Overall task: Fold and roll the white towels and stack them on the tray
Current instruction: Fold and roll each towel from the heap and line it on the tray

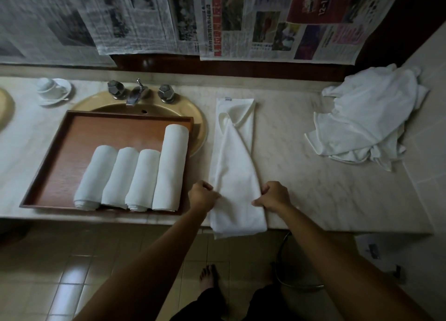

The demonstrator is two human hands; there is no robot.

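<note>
Now pinching folded towel (237,176) by both side edges, left hand (202,195) and right hand (274,196), just right of tray (48,173).

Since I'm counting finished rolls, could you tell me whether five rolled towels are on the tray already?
No, only four rolled towels lie side by side on the tray.

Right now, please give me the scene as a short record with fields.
tray: wooden tray over the sink, holding four rolled towels
work towel: folded towel on the counter, near end past the edge
left hand: grips the towel's left edge
right hand: grips its right edge
waiting: towel pile, far right
</note>
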